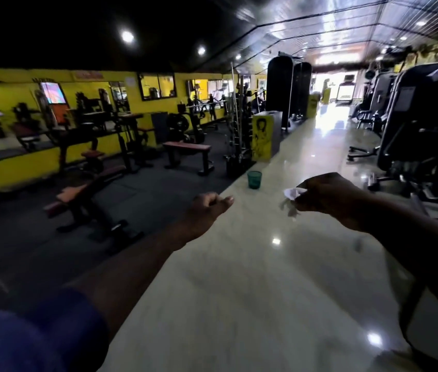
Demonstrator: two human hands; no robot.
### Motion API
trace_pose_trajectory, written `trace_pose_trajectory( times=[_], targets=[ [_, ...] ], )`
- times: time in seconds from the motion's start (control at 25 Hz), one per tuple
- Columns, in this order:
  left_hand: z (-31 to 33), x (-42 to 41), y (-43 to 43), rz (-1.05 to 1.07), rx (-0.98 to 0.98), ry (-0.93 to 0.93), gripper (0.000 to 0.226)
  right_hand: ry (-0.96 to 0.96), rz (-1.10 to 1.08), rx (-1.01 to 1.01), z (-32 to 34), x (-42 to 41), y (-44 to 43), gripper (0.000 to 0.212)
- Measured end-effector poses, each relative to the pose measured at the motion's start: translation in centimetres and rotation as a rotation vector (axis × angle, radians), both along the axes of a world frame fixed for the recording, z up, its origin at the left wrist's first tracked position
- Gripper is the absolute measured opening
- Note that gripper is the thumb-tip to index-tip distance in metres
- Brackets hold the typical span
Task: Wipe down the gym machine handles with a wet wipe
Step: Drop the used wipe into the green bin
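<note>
Two hands were stretched out over a pale, glossy floor [252,277] that mirrored the ceiling lights. The right hand [328,194] had its fingers curled down and pinched the wet wipe [293,193], a small, crumpled white wad sticking out toward the left from the fingertips. The left hand [207,206] was balled into a fist with the thumb laid forward and held nothing; a blue sleeve [38,334] covered its upper arm.

No handle was under either hand. The nearest gym machine [421,111], a tall, black, matte-shrouded unit on a dark metal frame, stood to the right of the right hand and farther off, so the hand with the wipe was the nearer of the two to it. Its handles could not be made out in the dim, smeared edge of the view, so I cannot tell which way their long axis ran. Judging from this, the wiping had not begun, and the coming move would call for a turn and a reach to the right.

A small teal cup [254,179], translucent and tapered, stood upright on the floor between the hands and beyond them. To the left, on dark matting [145,200], stood a flat padded bench [187,147] with a reddish top and black legs.
</note>
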State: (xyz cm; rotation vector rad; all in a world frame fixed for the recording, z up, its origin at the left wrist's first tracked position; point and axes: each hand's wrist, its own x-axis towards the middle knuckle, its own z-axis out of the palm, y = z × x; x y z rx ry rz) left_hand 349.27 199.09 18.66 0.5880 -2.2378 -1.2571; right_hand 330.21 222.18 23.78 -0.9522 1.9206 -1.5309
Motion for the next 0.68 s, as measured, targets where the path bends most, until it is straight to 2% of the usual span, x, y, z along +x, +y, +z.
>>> trace_pose_trajectory(
  times=[0.04, 0.12, 0.2, 0.4, 0.52, 0.68],
  targets=[
    [0.3, -2.3, -2.5, 0.004, -0.012, 0.013, 0.079, -0.099, 0.019, -0.052, 0.0, -2.4, -2.7, 0.021],
    [0.5, -7.9, -7.3, 0.003, -0.047, 0.023, 0.081, -0.336, 0.073, -0.131, -0.7, -7.8, -7.4, 0.031],
    [0.5, -14.0, -11.4, -0.013, -0.062, 0.036, 0.072, -0.400, 0.058, -0.148, -1.6, -13.9, -11.5, 0.041],
    [1.8, -33.6, -21.8, 0.001, -0.077, -0.003, 0.052, -0.161, -0.013, -0.034, -1.6, -33.1, -22.1, 0.028],
    [3.1, -42.1, -27.5, 0.031, -0.153, -0.030, 0.045, -0.034, -0.078, 0.005, 0.6, -42.3, -28.2, 0.028],
    [4.0, -52.2, -37.2, 0.081, -0.146, -0.032, 0.040, 0.172, -0.041, 0.071, 2.6, -53.6, -38.8, 0.016]
  ],
)
